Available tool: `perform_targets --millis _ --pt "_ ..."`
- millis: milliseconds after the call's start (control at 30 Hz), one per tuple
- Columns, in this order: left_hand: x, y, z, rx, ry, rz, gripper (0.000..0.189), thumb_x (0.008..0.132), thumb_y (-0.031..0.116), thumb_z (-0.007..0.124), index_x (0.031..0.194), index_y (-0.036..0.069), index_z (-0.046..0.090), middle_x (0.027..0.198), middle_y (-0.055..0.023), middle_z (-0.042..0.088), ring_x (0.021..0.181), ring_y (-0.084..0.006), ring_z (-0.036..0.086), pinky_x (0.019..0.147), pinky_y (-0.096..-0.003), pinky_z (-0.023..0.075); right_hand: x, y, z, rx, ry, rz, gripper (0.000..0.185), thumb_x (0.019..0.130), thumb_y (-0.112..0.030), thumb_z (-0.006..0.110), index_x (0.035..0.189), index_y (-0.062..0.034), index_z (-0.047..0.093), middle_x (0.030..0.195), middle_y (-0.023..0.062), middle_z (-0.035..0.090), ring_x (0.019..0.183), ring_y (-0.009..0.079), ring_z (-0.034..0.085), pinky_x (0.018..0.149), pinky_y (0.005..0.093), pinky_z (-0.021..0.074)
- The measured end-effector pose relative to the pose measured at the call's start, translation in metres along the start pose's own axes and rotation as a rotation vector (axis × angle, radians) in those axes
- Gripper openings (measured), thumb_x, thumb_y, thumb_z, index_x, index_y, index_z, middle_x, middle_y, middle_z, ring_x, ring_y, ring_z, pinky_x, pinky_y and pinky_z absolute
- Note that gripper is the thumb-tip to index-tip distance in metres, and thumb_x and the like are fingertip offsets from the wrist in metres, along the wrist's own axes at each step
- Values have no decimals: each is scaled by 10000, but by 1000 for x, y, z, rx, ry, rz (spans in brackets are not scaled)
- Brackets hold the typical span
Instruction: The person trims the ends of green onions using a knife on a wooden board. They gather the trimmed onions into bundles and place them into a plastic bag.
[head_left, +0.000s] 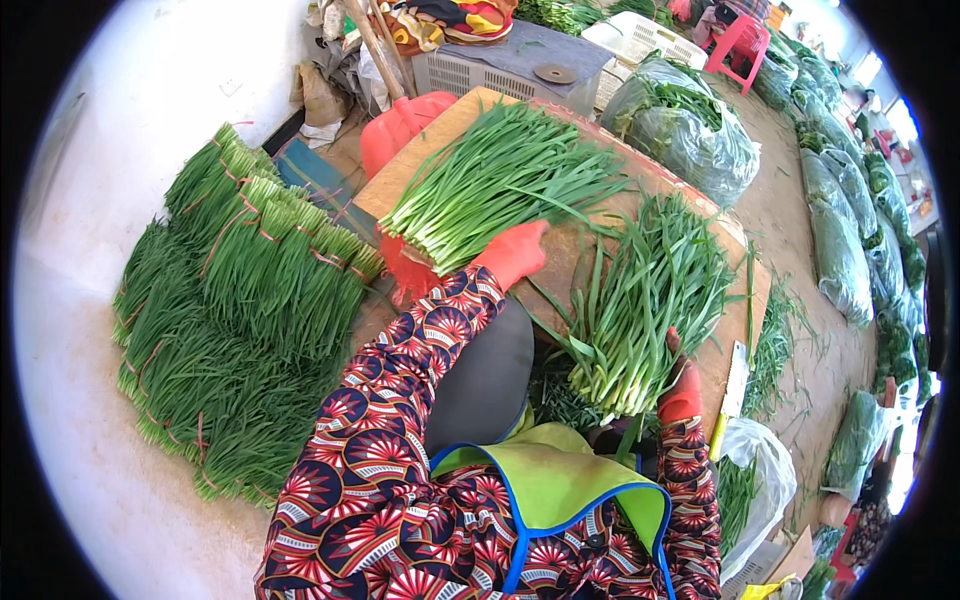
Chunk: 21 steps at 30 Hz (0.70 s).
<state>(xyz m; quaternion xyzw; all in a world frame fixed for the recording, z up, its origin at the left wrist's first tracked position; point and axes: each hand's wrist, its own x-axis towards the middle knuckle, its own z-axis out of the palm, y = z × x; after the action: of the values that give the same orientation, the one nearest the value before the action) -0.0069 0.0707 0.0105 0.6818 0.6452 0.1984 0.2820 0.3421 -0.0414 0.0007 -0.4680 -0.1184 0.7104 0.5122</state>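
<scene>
My left hand (516, 252), in a red glove, is curled at the lower side of a pile of trimmed garlic chives (495, 180) on a wooden board (551, 259). A looser bunch of garlic chives (649, 300) lies on the board's right side, its pale stems over the near edge. My right hand (681, 382), also gloved, grips that bunch at its right edge, fingers partly hidden by leaves. A knife with a yellow handle (734, 382) rests along the board's right edge.
Bundles of chives tied with pink bands (247, 300) are stacked at left. A plastic bag of greens (686, 131) stands beyond the board, near a grey crate (480, 73) and a pink stool (739, 49). Bagged greens (836, 240) line the right side; cut leaves litter the floor.
</scene>
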Motion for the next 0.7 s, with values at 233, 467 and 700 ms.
perform_targets --millis 233,467,700 --pt "7 -6 9 -155 253 -84 568 871 169 528 1410 124 354 939 -170 625 823 -314 624 744 -425 489 -9 -2 11 -20 38 -18 371 915 -252 606 1226 -52 580 1093 82 652 931 230 617 844 364 490" --pt "-18 12 -1 -792 149 55 369 889 243 582 1200 50 541 941 -114 647 652 -190 616 659 -320 505 -15 -3 18 48 11 3 359 903 -237 622 1207 -50 586 1061 84 663 904 235 632 817 371 510" --pt "-65 78 56 -655 195 -135 786 803 524 649 1271 -74 446 1188 -278 551 1122 -354 543 955 -388 428 -15 -3 23 60 32 0 357 864 -213 669 1153 -15 606 1020 106 676 858 248 654 766 376 542"
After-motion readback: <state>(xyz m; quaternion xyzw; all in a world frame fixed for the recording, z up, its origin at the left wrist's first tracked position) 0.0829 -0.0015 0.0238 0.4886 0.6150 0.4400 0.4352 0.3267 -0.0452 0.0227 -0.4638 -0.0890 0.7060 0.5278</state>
